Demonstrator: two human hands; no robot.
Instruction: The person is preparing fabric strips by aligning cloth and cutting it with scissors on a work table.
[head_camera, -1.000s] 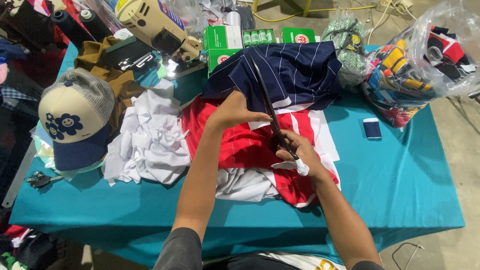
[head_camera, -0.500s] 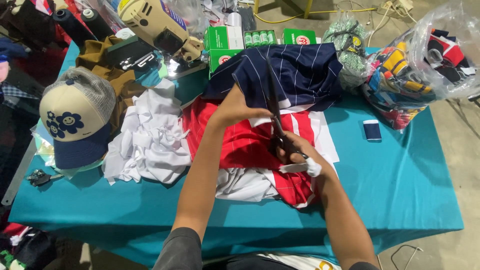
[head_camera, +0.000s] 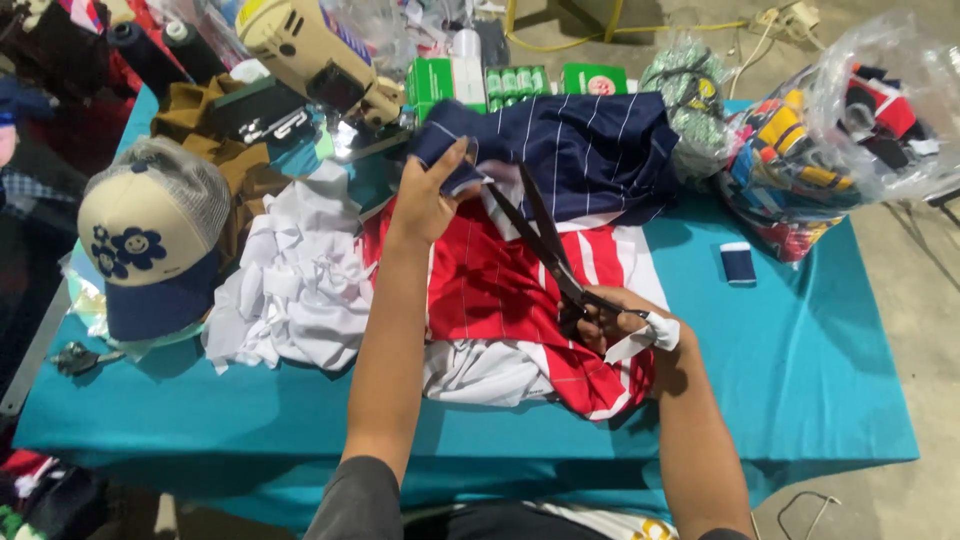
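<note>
My left hand (head_camera: 428, 195) pinches the near edge of a navy pinstriped garment (head_camera: 590, 150) and lifts it off the table. In my right hand (head_camera: 615, 320) is a pair of long black scissors (head_camera: 540, 240), blades open and angled up toward the pinched navy edge. A white bandage wraps one right finger. Both hands work above a red and white striped shirt (head_camera: 500, 290) spread on the teal table (head_camera: 820, 380).
A pile of white cloth (head_camera: 300, 275) lies left of the red shirt. Further left is a cream and navy cap (head_camera: 150, 245). A sewing machine (head_camera: 310, 55), green boxes (head_camera: 430, 80) and a plastic bag of clothes (head_camera: 850, 130) line the back. A small navy spool (head_camera: 738, 263) sits right.
My left hand has lifted the navy edge higher and further back. The scissors have opened and their blades now reach the pinched navy fabric.
</note>
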